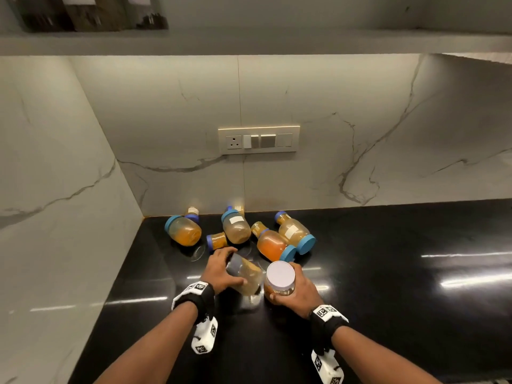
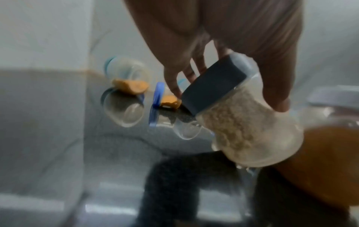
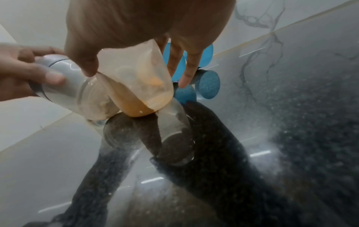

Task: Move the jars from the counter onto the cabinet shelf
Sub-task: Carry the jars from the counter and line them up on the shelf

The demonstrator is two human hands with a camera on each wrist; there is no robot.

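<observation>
My left hand (image 1: pixel 221 270) grips a tilted clear jar (image 1: pixel 248 275) with a dark lid and pale grainy contents (image 2: pixel 239 122); its base touches the counter. My right hand (image 1: pixel 293 289) grips a white-lidded jar (image 1: pixel 279 278) of orange-brown contents (image 3: pixel 136 92), held nearly upright beside the first jar. Several blue-lidded jars lie on their sides near the back wall: one at the left (image 1: pixel 184 230), a small one (image 1: pixel 217 241), a middle one (image 1: pixel 235 225) and two at the right (image 1: pixel 274 243) (image 1: pixel 296 232). The cabinet shelf (image 1: pixel 277 41) runs overhead.
The glossy black counter (image 1: pixel 388 273) stretches to the right. A marble side wall (image 1: pixel 55 203) closes the left. A switch plate (image 1: pixel 259 139) sits on the back wall. Dark packages (image 1: pixel 88 12) stand on the shelf's left end.
</observation>
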